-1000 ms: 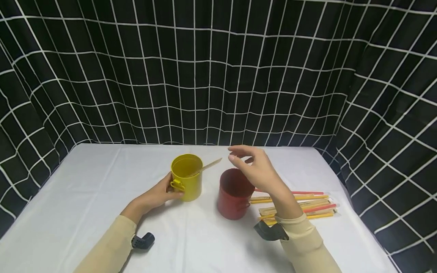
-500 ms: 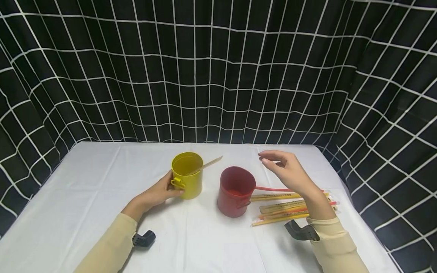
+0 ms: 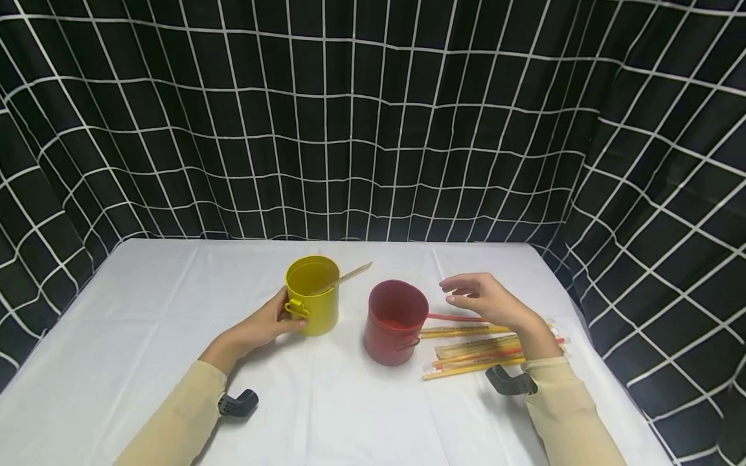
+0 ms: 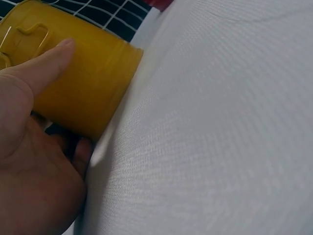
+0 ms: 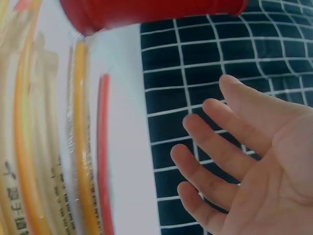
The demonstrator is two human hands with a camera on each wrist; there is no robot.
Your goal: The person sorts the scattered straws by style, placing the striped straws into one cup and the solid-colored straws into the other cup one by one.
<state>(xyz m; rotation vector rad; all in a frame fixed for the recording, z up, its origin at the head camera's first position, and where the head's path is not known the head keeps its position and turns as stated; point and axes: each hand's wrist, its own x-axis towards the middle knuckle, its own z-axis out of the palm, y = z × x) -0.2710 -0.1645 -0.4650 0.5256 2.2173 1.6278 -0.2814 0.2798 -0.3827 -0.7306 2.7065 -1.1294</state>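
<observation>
My left hand (image 3: pixel 259 328) grips the yellow bucket (image 3: pixel 324 314) by its near left side, beside a small wire loop. In the left wrist view the thumb lies along the bucket's wall (image 4: pixel 100 73). A thin pale stick (image 3: pixel 350 274) leans inside the bucket and sticks out over the right rim. Next to it stands a red bucket (image 3: pixel 384 343), upright. To the right of that bucket, my right hand (image 3: pixel 489 301) hovers above the table with bent, relaxed fingers and holds nothing. In the right wrist view its fingers (image 5: pixel 210 161) are spread apart.
Under and in front of the right forearm lie several long thin sticks (image 3: pixel 466 359), yellow, tan and red, some in clear printed wrappers. A red stick (image 3: pixel 454 317) lies behind them. White cloth (image 3: pixel 350 414) covers the table; a black gridded curtain (image 3: pixel 350 129) hangs behind it.
My right hand has moved right, away from above the red bucket, and then a little lower. The left hand still holds the yellow bucket in place. The view shifts slightly.
</observation>
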